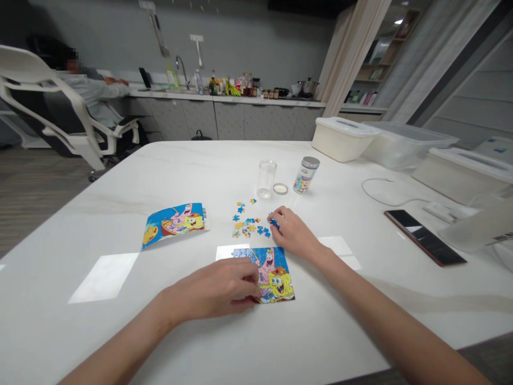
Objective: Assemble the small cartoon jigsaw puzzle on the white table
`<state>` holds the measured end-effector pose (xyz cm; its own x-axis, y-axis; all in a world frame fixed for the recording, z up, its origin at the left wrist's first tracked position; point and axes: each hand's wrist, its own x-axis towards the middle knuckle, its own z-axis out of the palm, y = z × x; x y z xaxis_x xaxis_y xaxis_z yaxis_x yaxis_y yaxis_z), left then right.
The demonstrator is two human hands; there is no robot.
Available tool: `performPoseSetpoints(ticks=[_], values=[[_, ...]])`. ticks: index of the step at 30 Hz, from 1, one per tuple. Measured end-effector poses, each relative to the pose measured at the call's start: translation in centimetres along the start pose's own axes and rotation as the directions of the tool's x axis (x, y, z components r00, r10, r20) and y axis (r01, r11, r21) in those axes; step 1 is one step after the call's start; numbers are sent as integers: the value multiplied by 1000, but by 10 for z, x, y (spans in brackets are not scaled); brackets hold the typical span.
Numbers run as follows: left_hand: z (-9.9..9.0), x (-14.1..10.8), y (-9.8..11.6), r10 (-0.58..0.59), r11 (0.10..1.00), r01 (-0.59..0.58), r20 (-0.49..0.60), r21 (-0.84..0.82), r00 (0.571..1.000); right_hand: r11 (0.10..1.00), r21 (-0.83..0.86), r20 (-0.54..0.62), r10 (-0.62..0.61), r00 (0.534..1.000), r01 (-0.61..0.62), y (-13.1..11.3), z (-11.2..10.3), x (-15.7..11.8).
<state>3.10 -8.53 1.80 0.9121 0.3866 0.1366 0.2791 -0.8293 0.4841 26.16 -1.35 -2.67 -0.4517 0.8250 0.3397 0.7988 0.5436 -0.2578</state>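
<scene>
A partly assembled jigsaw puzzle (pixel 276 272) with cartoon figures lies flat on the white table. My left hand (pixel 224 289) rests over its left part with curled fingers, hiding that area; whatever is beneath the fingertips is out of sight. Beyond the puzzle are several loose jigsaw pieces (pixel 248 221), mostly blue and yellow. At their right side my right hand (pixel 294 231) has its fingers closed around blue jigsaw pieces (pixel 274 223). To the left, a slightly curled picture sheet (pixel 176 223) shows the same cartoon figures.
Behind the pieces stand a clear open jar (pixel 266 179), a round lid (pixel 280 189) and a printed jar with a silver cap (pixel 306 175). A phone (pixel 425 237), a white cable (pixel 393 203) and lidded boxes (pixel 344 139) are on the right. A person (pixel 94 96) sits at the far left.
</scene>
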Motion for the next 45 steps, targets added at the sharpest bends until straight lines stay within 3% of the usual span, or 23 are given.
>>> performPoseSetpoints(ticks=[4,16,33,41,45], values=[[-3,-1,-1,15,998,-19,65,62,998,1000,-7,3,0,1000,0,0,0,0],[-5,-4,-3,20,999,-17,93,-32,995,1000,-12,20,3,1000,-3,2,0,0],[-8,-4,1,-8,998,-1,162,57,987,1000,-2,2,-9,1000,9,2,1,0],[-6,-3,3,2,999,-10,152,50,988,1000,6,13,-1,1000,1,3,1,0],[-5,-3,5,-63,998,63,-18,13,998,999,47,-11,-4,1000,4,3,0,0]])
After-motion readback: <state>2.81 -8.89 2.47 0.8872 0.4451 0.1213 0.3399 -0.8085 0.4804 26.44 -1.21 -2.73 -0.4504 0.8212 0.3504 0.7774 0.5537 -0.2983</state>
